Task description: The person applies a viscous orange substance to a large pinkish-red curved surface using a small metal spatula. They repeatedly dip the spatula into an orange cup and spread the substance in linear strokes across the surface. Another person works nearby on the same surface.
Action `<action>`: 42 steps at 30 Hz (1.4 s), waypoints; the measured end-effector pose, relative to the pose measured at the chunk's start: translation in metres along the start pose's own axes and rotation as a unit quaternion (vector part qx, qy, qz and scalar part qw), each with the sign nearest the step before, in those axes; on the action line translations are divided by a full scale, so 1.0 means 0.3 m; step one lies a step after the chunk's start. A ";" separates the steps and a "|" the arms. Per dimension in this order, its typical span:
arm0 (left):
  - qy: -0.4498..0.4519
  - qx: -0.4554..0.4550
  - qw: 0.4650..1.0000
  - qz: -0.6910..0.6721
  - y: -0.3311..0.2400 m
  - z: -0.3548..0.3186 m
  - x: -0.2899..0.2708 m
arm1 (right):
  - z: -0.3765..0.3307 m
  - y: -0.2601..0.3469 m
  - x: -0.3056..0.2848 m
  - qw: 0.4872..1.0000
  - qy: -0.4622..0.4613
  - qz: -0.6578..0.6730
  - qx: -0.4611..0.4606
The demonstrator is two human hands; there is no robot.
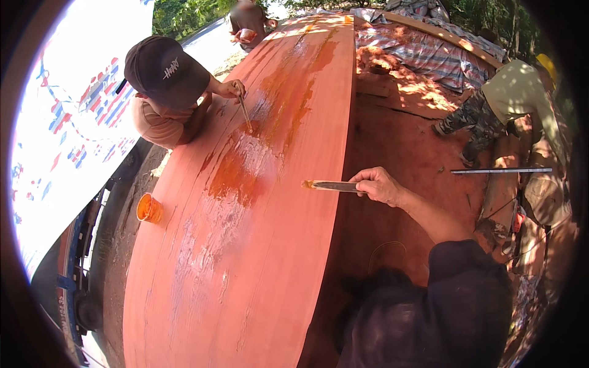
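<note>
1. A long orange-red wooden panel [245, 245] fills the middle of the view, its upper half wet and glossy with darker orange coating.
2. A person in a dark cap [165, 70] leans over the panel's left edge, a hand [232, 89] holding a thin brush [245, 113] against the wet patch.
3. Another person in a pale shirt [515, 92] crouches at the far right, near a long metal ruler [500, 170].
4. The right hand [379, 185] is clenched around the handle of a flat brush [328, 185], whose orange tip touches the panel's right edge.
5. A small orange cup [149, 207] stands just beside the panel's left edge.
6. The left hand is out of view.
</note>
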State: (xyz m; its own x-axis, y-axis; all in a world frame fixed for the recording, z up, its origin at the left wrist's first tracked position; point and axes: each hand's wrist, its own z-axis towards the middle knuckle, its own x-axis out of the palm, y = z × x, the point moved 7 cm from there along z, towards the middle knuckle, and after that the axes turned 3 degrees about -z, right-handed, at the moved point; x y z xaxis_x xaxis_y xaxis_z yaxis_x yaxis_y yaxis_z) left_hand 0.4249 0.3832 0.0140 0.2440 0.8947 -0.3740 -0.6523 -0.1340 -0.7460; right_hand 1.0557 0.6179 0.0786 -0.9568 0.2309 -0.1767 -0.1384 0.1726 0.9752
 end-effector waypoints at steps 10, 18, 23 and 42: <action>0.012 0.017 0.986 0.163 -0.072 -0.007 -0.067 | 0.364 0.036 -0.203 0.984 -0.037 -0.140 -0.100; -0.009 0.021 0.984 0.178 -0.127 -0.012 -0.079 | 0.734 0.147 -0.252 0.969 -0.018 -0.227 -0.099; -0.025 0.019 0.981 0.189 -0.071 -0.011 -0.096 | 0.818 0.128 -0.202 0.963 -0.026 -0.238 -0.124; -0.038 0.047 0.974 0.216 -0.113 -0.007 -0.081 | 0.949 0.025 -0.284 0.960 -0.079 -0.228 -0.140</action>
State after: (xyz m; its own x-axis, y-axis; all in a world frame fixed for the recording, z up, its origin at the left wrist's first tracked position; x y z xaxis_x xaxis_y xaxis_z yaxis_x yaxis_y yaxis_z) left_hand 0.4427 0.3650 0.0473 -0.1197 0.7923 -0.5983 -0.7457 -0.4696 -0.4727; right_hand 1.2088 0.8722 0.0631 -0.7321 0.3391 -0.5907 -0.6189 0.0311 0.7849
